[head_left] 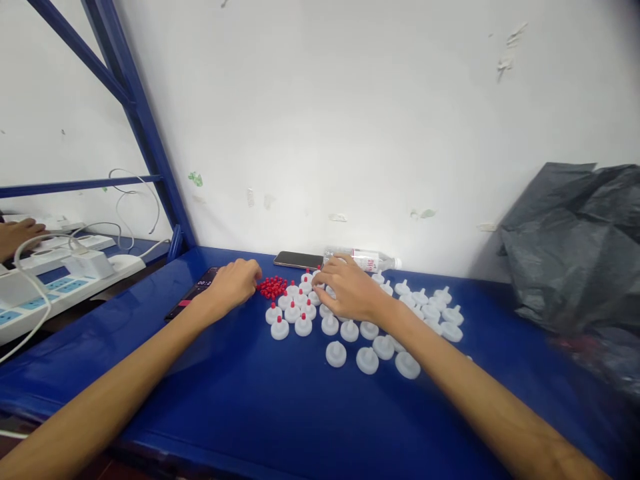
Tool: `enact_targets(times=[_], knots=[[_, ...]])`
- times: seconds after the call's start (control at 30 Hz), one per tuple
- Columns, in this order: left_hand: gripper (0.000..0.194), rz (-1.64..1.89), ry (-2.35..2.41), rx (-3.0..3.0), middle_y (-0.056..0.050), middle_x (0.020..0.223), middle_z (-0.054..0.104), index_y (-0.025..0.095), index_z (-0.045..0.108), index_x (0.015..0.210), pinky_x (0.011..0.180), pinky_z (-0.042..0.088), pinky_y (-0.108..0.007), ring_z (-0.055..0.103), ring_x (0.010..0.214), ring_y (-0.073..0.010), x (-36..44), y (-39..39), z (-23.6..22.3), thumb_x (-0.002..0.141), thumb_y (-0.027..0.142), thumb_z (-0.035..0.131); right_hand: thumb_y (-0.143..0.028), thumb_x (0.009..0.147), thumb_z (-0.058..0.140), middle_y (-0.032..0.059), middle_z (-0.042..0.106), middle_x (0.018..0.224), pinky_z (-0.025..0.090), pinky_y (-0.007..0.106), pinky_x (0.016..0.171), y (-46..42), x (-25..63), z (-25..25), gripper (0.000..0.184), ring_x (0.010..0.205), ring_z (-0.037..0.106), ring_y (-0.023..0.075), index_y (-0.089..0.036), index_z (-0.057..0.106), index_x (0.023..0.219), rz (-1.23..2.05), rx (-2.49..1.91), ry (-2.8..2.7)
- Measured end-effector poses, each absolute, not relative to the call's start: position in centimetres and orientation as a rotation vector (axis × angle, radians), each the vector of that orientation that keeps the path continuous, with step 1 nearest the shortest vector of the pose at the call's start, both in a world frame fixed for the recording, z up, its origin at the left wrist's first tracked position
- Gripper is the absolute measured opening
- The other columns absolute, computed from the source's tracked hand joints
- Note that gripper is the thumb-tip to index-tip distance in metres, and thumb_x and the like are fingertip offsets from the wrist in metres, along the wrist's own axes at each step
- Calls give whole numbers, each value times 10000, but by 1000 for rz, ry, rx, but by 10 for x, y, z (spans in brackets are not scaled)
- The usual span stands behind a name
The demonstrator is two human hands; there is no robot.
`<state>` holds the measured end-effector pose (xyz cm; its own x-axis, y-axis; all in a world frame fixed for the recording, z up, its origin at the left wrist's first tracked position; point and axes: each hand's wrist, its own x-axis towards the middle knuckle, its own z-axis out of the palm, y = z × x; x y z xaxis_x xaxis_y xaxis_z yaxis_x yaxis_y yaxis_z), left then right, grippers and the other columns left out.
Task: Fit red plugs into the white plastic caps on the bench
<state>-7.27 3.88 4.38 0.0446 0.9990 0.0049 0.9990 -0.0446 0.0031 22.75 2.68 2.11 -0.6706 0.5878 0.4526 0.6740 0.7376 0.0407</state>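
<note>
My left hand [236, 283] is at the left edge of a heap of small red caps [273, 287]. Its fingers are curled together, and whatever they hold, if anything, is hidden. My right hand [345, 288] reaches over round white lids with spouts, thumb and fingers apart. Its fingertips are beside lids topped with red caps, such as this capped lid [303, 325]; contact is unclear. Capped lids cluster between my hands. Uncapped white lids [367, 360] lie below and right of my right hand, some hidden behind it and the forearm.
A phone [193, 293] with a lit screen lies beside my left wrist. At the wall are a dark phone [299, 260] and a clear bottle [373, 260] on its side. Grey plastic bags [575, 247] stand right. Power strips [75, 287] and another person's hand [20, 237] are left.
</note>
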Motion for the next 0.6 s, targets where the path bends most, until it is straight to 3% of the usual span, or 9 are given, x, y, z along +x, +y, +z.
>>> enact_targets(times=[0.3, 0.43, 0.53, 0.6], knots=[[433, 11, -2179, -2253, -229, 1431, 966, 157, 923, 1488, 1179, 709, -477, 924, 1416, -425, -71, 40, 45, 1161, 39, 665, -180, 1172, 743, 82, 1008, 1125, 582, 593, 1407, 29, 225, 19, 316, 1230, 921, 349, -387, 979, 1134, -341, -1031, -2568], [443, -22, -2180, -2223, -223, 1378, 970, 157, 929, 1446, 1162, 705, -467, 925, 1378, -416, -71, 37, 46, 1123, 12, 663, -234, 1214, 685, 106, 1012, 1166, 540, 676, 1462, 29, 225, 18, 341, 1328, 907, 384, -390, 986, 1248, -283, -1130, -2567], [426, -88, -2168, -2195, -260, 1434, 953, 142, 933, 1426, 1168, 692, -482, 910, 1398, -431, -73, 34, 47, 1137, 32, 639, -227, 1199, 697, 129, 993, 1094, 549, 731, 1412, 30, 224, 14, 322, 1303, 901, 416, -368, 982, 1155, -238, -1125, -2537], [400, -143, -2162, -2187, -279, 1458, 945, 138, 940, 1402, 1162, 688, -498, 909, 1380, -446, -74, 35, 48, 1153, 63, 636, -213, 1178, 743, 112, 978, 1032, 576, 704, 1359, 30, 223, 12, 296, 1229, 907, 406, -365, 947, 1027, -223, -1104, -2505]])
